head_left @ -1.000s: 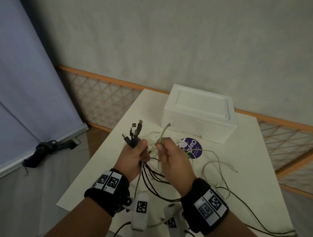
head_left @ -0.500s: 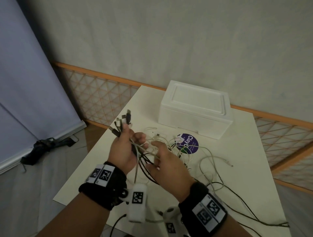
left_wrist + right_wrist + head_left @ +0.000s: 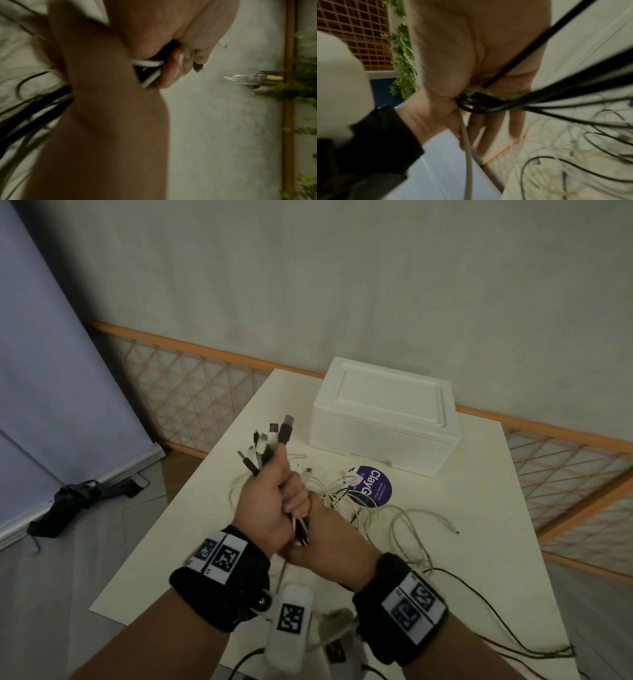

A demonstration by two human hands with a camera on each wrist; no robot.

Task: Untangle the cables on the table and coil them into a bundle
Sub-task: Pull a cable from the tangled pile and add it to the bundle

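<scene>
Inside both hands (image 3: 287, 518), cables (image 3: 270, 443) hidden.

- Head view: dim, flat, even light; source cannot be told. No glare, only faint soft shadows.
- Wide-angle bend: the wall rail (image 3: 212, 350) bows toward the frame edges.
- Left wrist band (image 3: 219, 553) smeared with motion blur.
- Left wrist view: dark, grainy; left hand (image 3: 120, 94) out of focus, cables (image 3: 34, 102) streaked.
- Right wrist view: same murk; right hand (image 3: 471, 54) soft, cables blurred.

A round purple sticker (image 3: 371, 487) on the table (image 3: 479, 508) reads "Clay".
</scene>
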